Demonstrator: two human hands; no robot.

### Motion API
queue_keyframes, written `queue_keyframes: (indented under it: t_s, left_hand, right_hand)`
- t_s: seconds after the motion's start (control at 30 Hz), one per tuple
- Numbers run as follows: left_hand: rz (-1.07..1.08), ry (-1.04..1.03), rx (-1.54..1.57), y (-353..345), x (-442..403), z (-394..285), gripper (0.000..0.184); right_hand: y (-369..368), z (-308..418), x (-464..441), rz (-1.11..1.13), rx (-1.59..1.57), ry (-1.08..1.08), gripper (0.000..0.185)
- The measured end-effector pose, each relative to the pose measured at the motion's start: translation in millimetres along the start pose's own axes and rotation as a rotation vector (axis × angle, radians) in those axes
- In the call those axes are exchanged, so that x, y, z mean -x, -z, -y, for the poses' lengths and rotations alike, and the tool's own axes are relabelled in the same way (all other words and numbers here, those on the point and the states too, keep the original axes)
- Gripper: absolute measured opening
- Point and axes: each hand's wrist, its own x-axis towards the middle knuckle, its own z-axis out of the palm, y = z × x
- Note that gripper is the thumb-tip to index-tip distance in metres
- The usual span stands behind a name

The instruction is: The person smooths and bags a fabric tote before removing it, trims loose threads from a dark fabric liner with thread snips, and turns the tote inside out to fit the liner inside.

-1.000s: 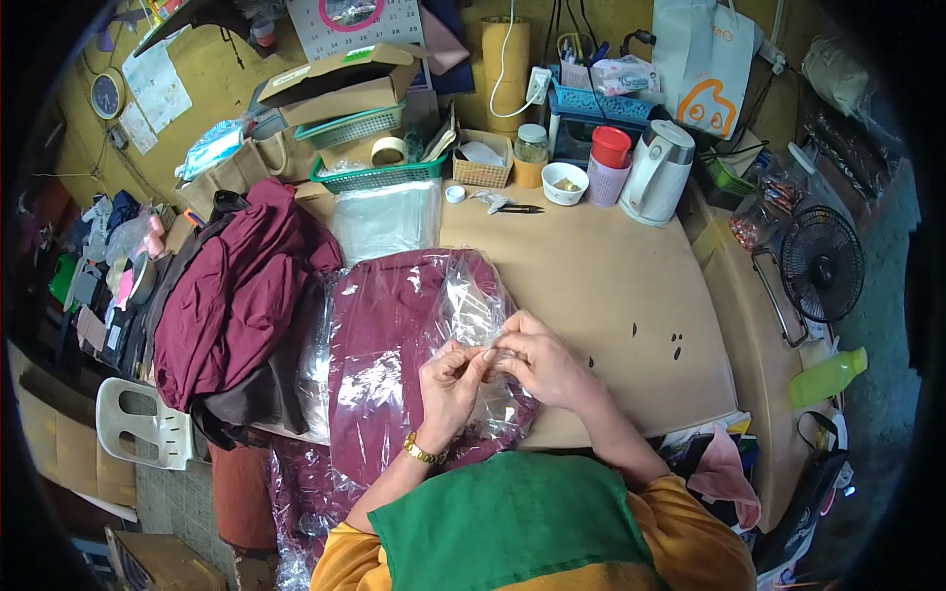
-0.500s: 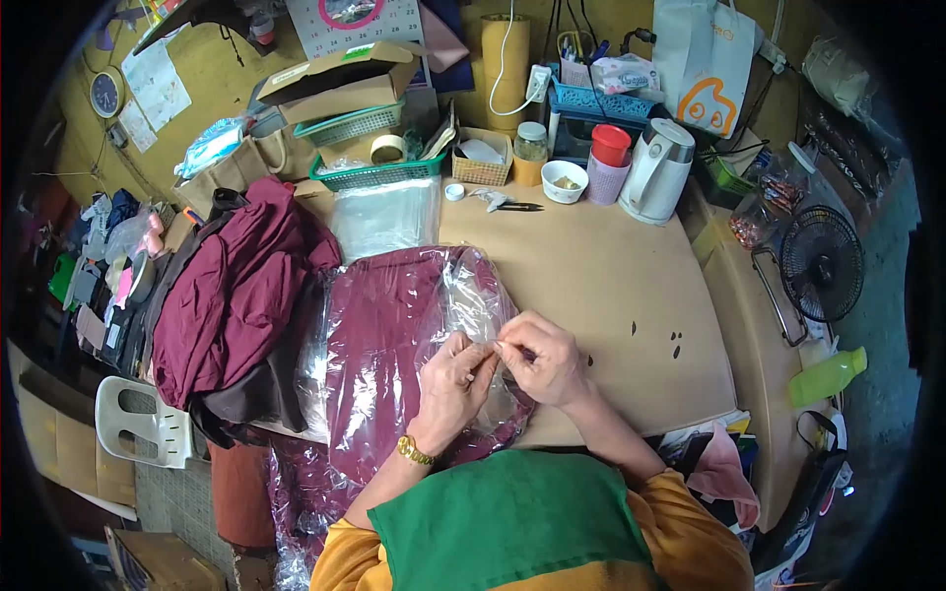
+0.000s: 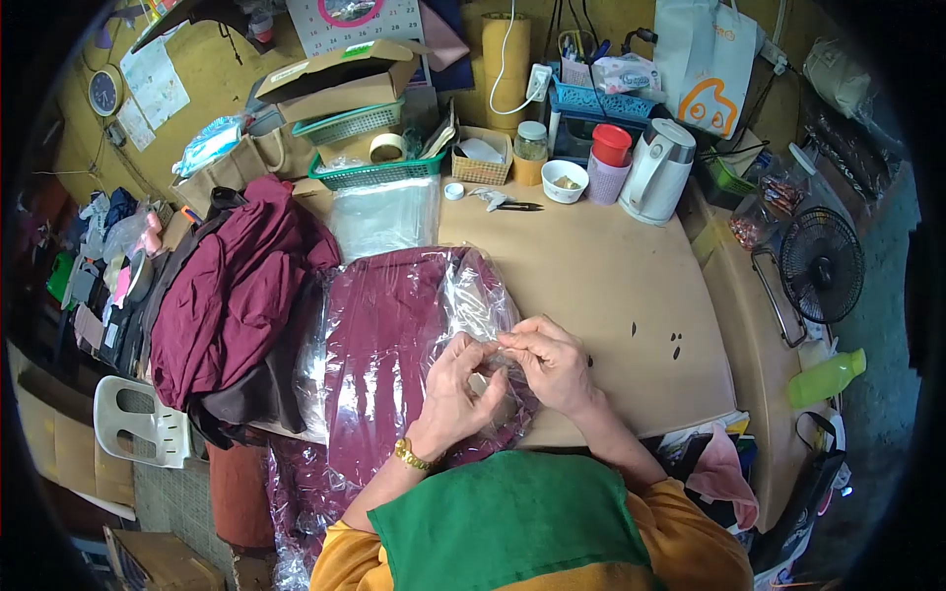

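A maroon garment in a clear plastic bag (image 3: 379,325) lies on the brown table in front of me, with its lower part over the near edge. Above its right side, my left hand (image 3: 458,389) is closed, its fingertips pinching clear plastic. My right hand (image 3: 552,364) meets it with thumb and forefinger pressed together at the same spot. What lies between those fingertips is too small to make out. Left of the bagged garment is a heap of maroon cloth (image 3: 232,305) with dark cloth under it.
Behind the garment lies a stack of clear bags (image 3: 386,217). Along the back stand a green basket (image 3: 379,175), a white bowl (image 3: 565,182), a red-lidded cup (image 3: 610,148) and a white kettle (image 3: 657,172). A black fan (image 3: 822,264) and a green bottle (image 3: 828,378) are at the right.
Both hands have stayed over the bag's right side. My left thumb has moved away from the pinch point, and my right hand's fingers have shifted slightly.
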Motion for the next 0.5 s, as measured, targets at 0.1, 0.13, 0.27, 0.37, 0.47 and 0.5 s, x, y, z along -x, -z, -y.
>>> queue_keyframes:
  t_s: [0.1,0.13,0.27,0.37,0.47,0.5]
  left_hand:
    - [-0.056,0.091,-0.022,-6,3,4,0.02]
    - [-0.04,0.125,-0.043,-4,0,2,0.018]
    - [0.025,0.149,-0.007,-2,4,8,0.019]
    - [-0.04,0.193,0.089,-12,10,12,0.023]
    - [-0.119,-0.027,0.073,-1,-8,0,0.026]
    - [-0.121,-0.026,0.072,-2,-8,2,0.026]
  right_hand:
    - [5,6,-1,0.025,0.232,0.122,0.01]
    - [6,7,-1,0.023,0.233,0.121,0.01]
    - [14,-10,-4,0.32,-0.027,-0.168,0.007]
    - [27,-42,-9,0.602,-0.486,-0.532,0.018]
    - [28,-33,-16,0.539,-0.823,-0.764,0.017]
    - [27,-33,-15,0.541,-0.822,-0.765,0.017]
